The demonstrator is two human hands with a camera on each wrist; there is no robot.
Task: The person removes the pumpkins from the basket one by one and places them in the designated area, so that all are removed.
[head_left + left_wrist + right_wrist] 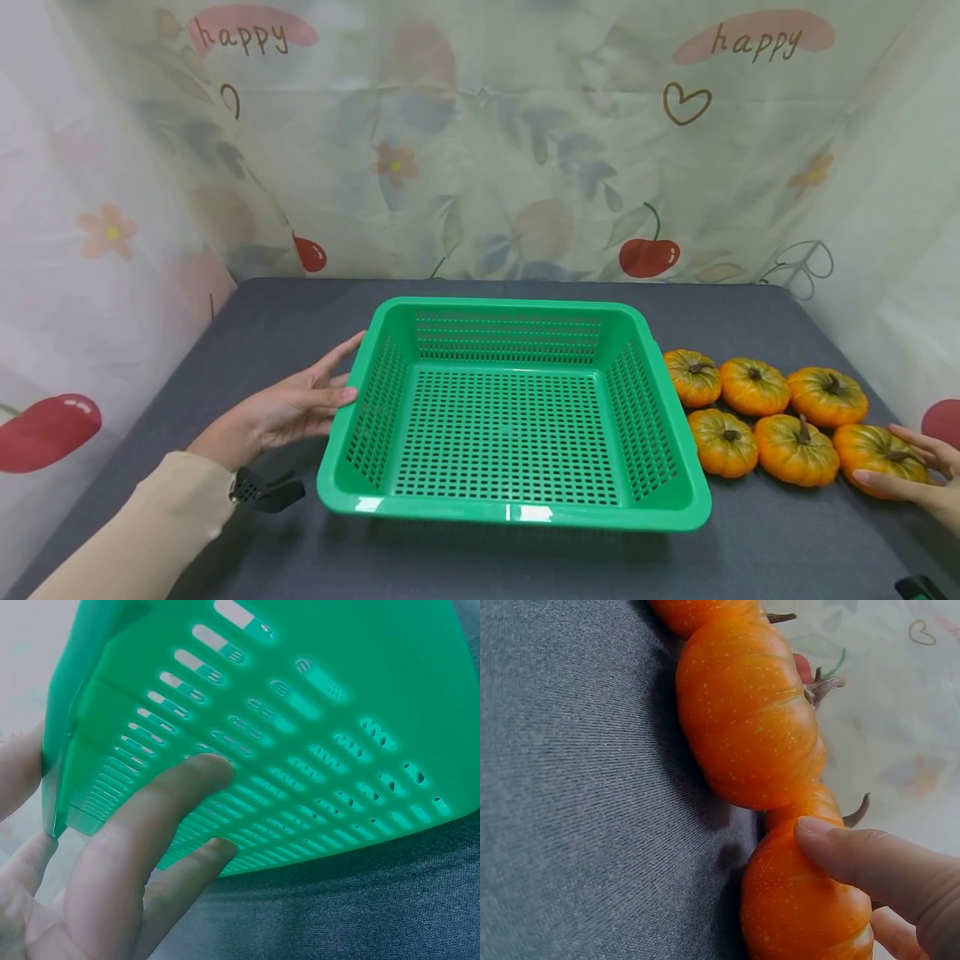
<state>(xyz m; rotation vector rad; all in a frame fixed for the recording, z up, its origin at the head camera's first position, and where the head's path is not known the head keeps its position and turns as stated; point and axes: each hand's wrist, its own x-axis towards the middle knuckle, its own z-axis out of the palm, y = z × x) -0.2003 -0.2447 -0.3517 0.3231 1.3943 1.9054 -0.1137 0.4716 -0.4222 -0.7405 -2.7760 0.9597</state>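
A green plastic basket (510, 517) with slotted walls and floor stands in the middle of the dark table. At its left side my left hand (288, 408) grips the rim, the thumb over the edge. In the left wrist view, fingers (150, 825) of that hand lie against the basket's outer wall (360, 652). On the far right my right hand (930, 479) holds a small orange pumpkin (877, 454) between thumb and fingers. The right wrist view shows the thumb (855, 851) pressed on the side of this pumpkin (802, 907), which sits on the cloth.
Several more small pumpkins (797, 450) stand in two rows between the basket and my right hand, the nearest close by the basket's right wall. A dark grey cloth (315, 317) covers the table. Printed curtains (480, 167) hang behind and on both sides.
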